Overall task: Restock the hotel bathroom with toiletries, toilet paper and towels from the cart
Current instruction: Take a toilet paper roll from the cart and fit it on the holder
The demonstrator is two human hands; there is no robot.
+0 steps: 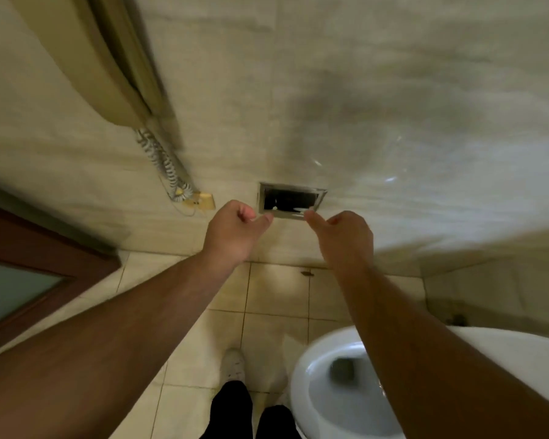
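Note:
A recessed metal toilet paper holder is set low in the beige tiled wall, and its opening looks dark with no roll visible. My left hand has its fingers curled into the palm, with the thumb tip at the holder's lower left corner. My right hand is curled the same way, its thumb reaching the lower right corner. Neither hand holds anything that I can see. The view is motion-blurred.
A white toilet bowl sits open at the lower right under my right forearm. A wall phone with a coiled cord hangs at the upper left. A brown door with frosted glass stands at left. My shoe is on the tiled floor.

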